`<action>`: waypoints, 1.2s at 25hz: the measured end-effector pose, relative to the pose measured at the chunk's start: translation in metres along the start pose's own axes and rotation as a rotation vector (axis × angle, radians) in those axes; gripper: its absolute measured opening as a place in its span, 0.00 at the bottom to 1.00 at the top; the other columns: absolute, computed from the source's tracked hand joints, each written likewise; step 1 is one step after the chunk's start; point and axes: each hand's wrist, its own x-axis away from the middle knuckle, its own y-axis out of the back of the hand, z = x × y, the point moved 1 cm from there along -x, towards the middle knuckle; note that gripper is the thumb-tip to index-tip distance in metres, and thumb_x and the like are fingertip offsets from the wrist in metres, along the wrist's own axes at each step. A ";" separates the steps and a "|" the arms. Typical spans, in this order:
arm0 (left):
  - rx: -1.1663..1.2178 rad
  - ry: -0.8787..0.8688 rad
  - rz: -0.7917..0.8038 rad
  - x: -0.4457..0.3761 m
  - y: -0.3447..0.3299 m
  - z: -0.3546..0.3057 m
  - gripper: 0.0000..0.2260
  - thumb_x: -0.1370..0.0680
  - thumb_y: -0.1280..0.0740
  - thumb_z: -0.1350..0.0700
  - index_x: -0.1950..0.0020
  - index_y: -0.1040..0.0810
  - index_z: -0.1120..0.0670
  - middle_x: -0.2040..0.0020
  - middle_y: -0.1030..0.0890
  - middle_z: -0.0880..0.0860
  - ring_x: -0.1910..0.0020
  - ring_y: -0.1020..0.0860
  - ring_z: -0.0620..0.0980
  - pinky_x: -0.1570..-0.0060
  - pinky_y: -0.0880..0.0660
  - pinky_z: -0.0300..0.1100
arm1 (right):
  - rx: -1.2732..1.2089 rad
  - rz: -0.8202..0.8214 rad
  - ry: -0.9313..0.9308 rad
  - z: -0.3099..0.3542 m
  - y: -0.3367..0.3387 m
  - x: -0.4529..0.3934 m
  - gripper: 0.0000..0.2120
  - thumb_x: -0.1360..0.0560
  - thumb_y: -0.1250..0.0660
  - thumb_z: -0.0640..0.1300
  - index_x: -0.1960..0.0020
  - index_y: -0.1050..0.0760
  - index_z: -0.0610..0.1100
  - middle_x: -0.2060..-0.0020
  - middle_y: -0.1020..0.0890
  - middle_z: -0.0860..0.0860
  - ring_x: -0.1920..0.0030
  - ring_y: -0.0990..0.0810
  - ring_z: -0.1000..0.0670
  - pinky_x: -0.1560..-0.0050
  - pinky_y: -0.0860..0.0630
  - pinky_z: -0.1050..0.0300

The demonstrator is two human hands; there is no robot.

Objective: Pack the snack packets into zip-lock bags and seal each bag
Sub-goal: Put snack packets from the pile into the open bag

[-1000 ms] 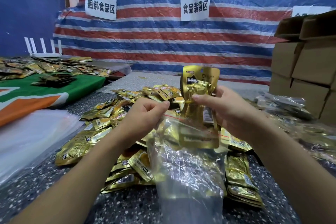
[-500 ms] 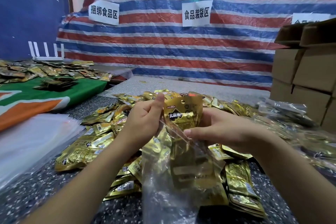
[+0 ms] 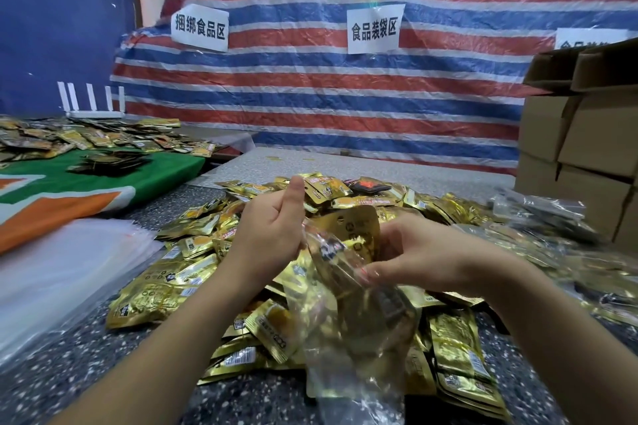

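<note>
A clear zip-lock bag (image 3: 348, 352) hangs between my hands above a heap of gold snack packets (image 3: 179, 272). A gold snack packet (image 3: 355, 235) is most of the way into the bag, its top still above the opening. My left hand (image 3: 272, 235) grips the bag's left rim with curled fingers, thumb sticking up. My right hand (image 3: 417, 255) pinches the bag's right rim and the packet between thumb and fingers. More gold packets show through the bag's plastic.
A stack of empty clear bags (image 3: 51, 272) lies at the left. Cardboard boxes (image 3: 580, 148) stand at the right, with filled bags (image 3: 538, 214) in front of them. A green and orange cloth (image 3: 103, 183) with more packets lies at the far left.
The gold packet has gone from held high above the bag down into its mouth. My right hand dropped with it; my left thumb lifted off the rim.
</note>
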 end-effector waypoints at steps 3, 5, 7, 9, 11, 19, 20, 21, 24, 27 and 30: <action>-0.104 -0.129 0.044 0.005 -0.007 -0.005 0.31 0.17 0.48 0.42 0.73 0.34 0.62 0.78 0.31 0.56 0.79 0.31 0.55 0.78 0.37 0.48 | 0.311 0.095 -0.045 0.003 -0.009 0.000 0.06 0.26 0.28 0.51 0.60 0.20 0.51 0.65 0.16 0.52 0.66 0.20 0.57 0.64 0.25 0.57; -0.156 -0.229 0.083 0.011 -0.013 -0.009 0.28 0.19 0.46 0.43 0.74 0.35 0.58 0.79 0.36 0.50 0.80 0.36 0.47 0.78 0.41 0.39 | 0.477 0.146 -0.034 0.008 -0.022 -0.001 0.08 0.27 0.28 0.55 0.60 0.20 0.51 0.64 0.16 0.52 0.69 0.22 0.58 0.67 0.25 0.58; -0.184 -0.278 0.058 0.012 -0.015 -0.010 0.26 0.19 0.46 0.43 0.74 0.37 0.55 0.78 0.37 0.45 0.78 0.36 0.43 0.77 0.44 0.34 | 0.531 0.097 -0.019 0.012 -0.022 0.000 0.11 0.28 0.28 0.57 0.59 0.19 0.50 0.66 0.17 0.53 0.70 0.23 0.58 0.69 0.25 0.58; -0.156 -0.254 -0.028 0.008 -0.011 -0.010 0.27 0.17 0.45 0.44 0.73 0.37 0.56 0.77 0.36 0.45 0.77 0.37 0.43 0.76 0.44 0.34 | 0.514 -0.037 0.011 0.016 -0.011 0.004 0.11 0.26 0.29 0.55 0.60 0.20 0.49 0.68 0.18 0.56 0.71 0.24 0.61 0.72 0.30 0.62; -0.132 -0.207 -0.073 0.001 -0.003 -0.013 0.28 0.18 0.45 0.43 0.72 0.36 0.59 0.76 0.35 0.47 0.76 0.37 0.43 0.75 0.43 0.39 | 0.450 -0.170 0.066 0.021 0.003 0.010 0.14 0.23 0.34 0.58 0.59 0.20 0.49 0.68 0.18 0.56 0.69 0.23 0.60 0.67 0.27 0.61; -0.131 -0.390 -0.090 -0.029 0.010 -0.089 0.26 0.16 0.45 0.49 0.70 0.33 0.63 0.75 0.31 0.60 0.76 0.32 0.57 0.77 0.37 0.52 | 0.264 -0.450 0.444 0.049 0.042 0.045 0.08 0.28 0.31 0.53 0.59 0.19 0.49 0.64 0.16 0.57 0.63 0.17 0.57 0.62 0.22 0.67; -0.113 -0.407 -0.094 -0.033 0.011 -0.099 0.26 0.16 0.45 0.49 0.70 0.33 0.65 0.75 0.32 0.61 0.76 0.32 0.59 0.77 0.37 0.53 | 0.248 -0.491 0.480 0.054 0.048 0.047 0.06 0.28 0.30 0.50 0.59 0.19 0.48 0.65 0.16 0.57 0.64 0.17 0.57 0.62 0.24 0.69; -0.097 -0.418 -0.103 -0.038 0.012 -0.105 0.27 0.16 0.44 0.49 0.69 0.34 0.65 0.75 0.32 0.62 0.76 0.33 0.60 0.77 0.37 0.52 | 0.240 -0.520 0.501 0.058 0.052 0.049 0.05 0.28 0.30 0.49 0.59 0.19 0.48 0.65 0.16 0.56 0.64 0.17 0.57 0.62 0.24 0.70; -0.065 -0.416 -0.126 -0.044 0.010 -0.111 0.26 0.16 0.44 0.50 0.71 0.37 0.62 0.76 0.35 0.57 0.77 0.36 0.53 0.78 0.41 0.46 | 0.246 -0.537 0.506 0.065 0.059 0.051 0.08 0.28 0.31 0.51 0.59 0.18 0.47 0.65 0.15 0.55 0.64 0.17 0.56 0.61 0.23 0.67; -0.028 -0.339 -0.091 -0.042 0.007 -0.096 0.27 0.16 0.44 0.48 0.69 0.38 0.66 0.75 0.36 0.61 0.76 0.36 0.58 0.76 0.39 0.48 | 0.200 -0.506 0.459 0.059 0.057 0.045 0.09 0.29 0.30 0.51 0.58 0.18 0.45 0.66 0.15 0.53 0.65 0.17 0.57 0.62 0.22 0.66; 0.028 -0.212 -0.013 -0.037 0.003 -0.072 0.29 0.20 0.44 0.41 0.69 0.37 0.65 0.74 0.35 0.62 0.76 0.36 0.59 0.74 0.35 0.53 | 0.037 -0.387 0.348 0.040 0.051 0.032 0.12 0.28 0.31 0.55 0.58 0.18 0.46 0.64 0.15 0.48 0.66 0.17 0.52 0.63 0.21 0.62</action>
